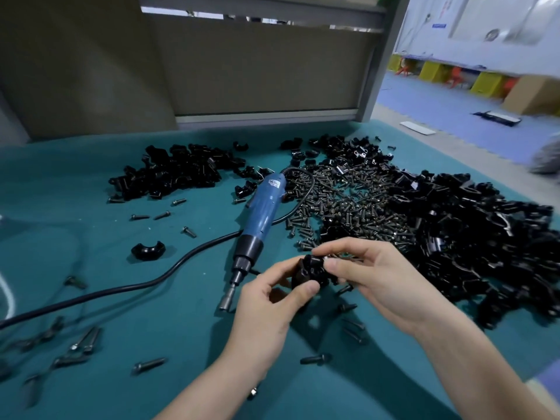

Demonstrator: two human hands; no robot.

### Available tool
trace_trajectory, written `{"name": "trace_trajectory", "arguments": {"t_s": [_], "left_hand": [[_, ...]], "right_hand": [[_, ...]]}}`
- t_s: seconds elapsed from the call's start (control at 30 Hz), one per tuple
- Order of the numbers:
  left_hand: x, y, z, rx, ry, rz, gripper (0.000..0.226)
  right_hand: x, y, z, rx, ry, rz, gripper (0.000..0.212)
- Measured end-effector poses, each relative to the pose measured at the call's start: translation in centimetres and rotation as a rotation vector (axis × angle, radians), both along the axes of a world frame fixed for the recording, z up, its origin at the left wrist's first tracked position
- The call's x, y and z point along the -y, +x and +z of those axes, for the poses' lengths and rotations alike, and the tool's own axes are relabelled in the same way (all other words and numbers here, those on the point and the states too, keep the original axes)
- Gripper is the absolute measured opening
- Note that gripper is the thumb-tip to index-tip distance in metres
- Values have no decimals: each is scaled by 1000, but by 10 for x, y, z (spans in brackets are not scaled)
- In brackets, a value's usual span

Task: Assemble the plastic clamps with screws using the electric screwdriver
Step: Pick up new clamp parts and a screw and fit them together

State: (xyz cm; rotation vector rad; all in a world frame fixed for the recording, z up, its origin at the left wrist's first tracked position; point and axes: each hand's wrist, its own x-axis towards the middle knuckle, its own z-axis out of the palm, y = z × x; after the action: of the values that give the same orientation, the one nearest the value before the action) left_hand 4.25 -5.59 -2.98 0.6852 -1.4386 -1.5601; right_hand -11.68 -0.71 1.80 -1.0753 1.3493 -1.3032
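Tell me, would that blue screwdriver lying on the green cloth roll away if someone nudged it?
Probably a little: the electric screwdriver has a round body, so it could roll. Its black cord, trailing across the cloth, would likely drag and stop it.

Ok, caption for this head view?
Left hand and right hand hold a black clamp; blue screwdriver lies on the green mat.

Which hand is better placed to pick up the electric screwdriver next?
Probably left: the electric screwdriver lies just beside the left hand, while the right hand is across the clamp, farther away.
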Motion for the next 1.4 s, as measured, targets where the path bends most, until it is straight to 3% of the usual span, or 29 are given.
{"name": "trace_trajectory", "arguments": {"t_s": [0.1, 0.23, 0.37, 0.57, 0.73, 0.9, 1.2, 1.4], "left_hand": [[1, 0, 1, -11, 3, 5, 34], [2, 0, 2, -58, 71, -24, 32], [2, 0, 3, -30, 106, -42, 25], [2, 1, 5, 5, 122, -74, 36], [1, 0, 6, 43, 108, -91, 45], [1, 0, 7, 50, 77, -99, 34], [-4, -1, -1, 48, 57, -97, 32], [-2, 0, -6, 93, 73, -81, 30]], "right_hand": [[-3, -1, -1, -58, 4, 57, 34], [-4, -2, -7, -390, -83, 33, 37], [-5, -2, -4, -476, -133, 4, 37], [-5, -6, 1, -635, -176, 41, 40], [-4, -9, -1, -611, -206, 60, 37], [-2, -5, -10, -384, -214, 21, 37], [-13, -5, -19, -235, -175, 66, 35], [-20, -7, -27, -191, -169, -16, 36]]}}
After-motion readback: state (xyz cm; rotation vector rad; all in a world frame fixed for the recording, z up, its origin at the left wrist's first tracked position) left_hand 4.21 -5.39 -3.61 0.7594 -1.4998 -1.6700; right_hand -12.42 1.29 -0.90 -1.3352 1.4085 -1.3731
